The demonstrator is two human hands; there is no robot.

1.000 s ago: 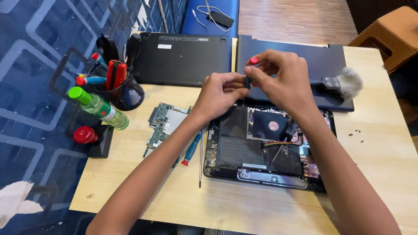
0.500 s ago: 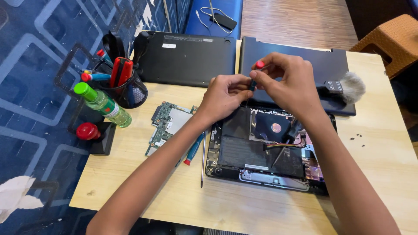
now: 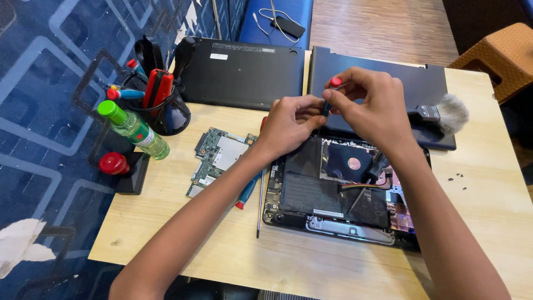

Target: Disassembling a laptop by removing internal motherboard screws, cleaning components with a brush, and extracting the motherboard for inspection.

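both hands are staying raised over the opened laptop (image 3: 338, 194) as you are pinching a small red-capped screwdriver (image 3: 331, 93) between your left hand (image 3: 291, 119) and right hand (image 3: 372, 105), fingertips closed on its light, stiff, slippery shaft near the cap.

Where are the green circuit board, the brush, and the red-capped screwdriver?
green circuit board (image 3: 219, 158), head view, on its silver shield.
brush (image 3: 452, 113), head view, on its bristles.
red-capped screwdriver (image 3: 335, 83), head view, on its red cap.
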